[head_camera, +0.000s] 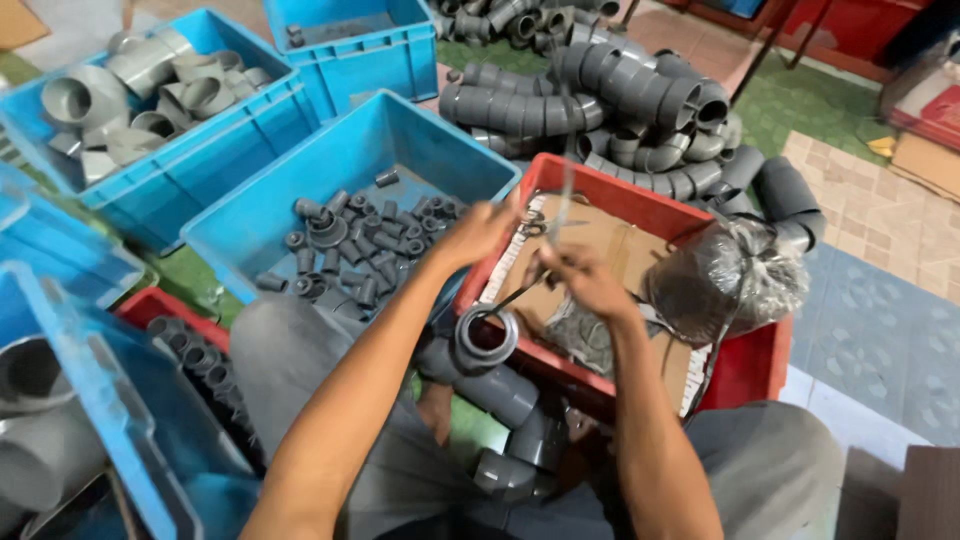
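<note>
My left hand (478, 233) is closed on a pair of scissors (540, 226) over the red crate (600, 190). My right hand (588, 282) pinches a thin strap or string (567, 160) that runs up toward the strung pipe fittings. A grey ring-shaped pipe fitting (486, 338) hangs on a strand just below my hands. Grey elbow fittings (510, 400) lie joined in a row on my lap beneath it.
A blue crate (350, 150) of several small grey fittings sits left of the red crate. Another blue crate (190, 170) holds large elbows. Strung chains of grey couplings (620, 100) pile behind. A clear plastic bag of fittings (725, 280) rests in the red crate's right side.
</note>
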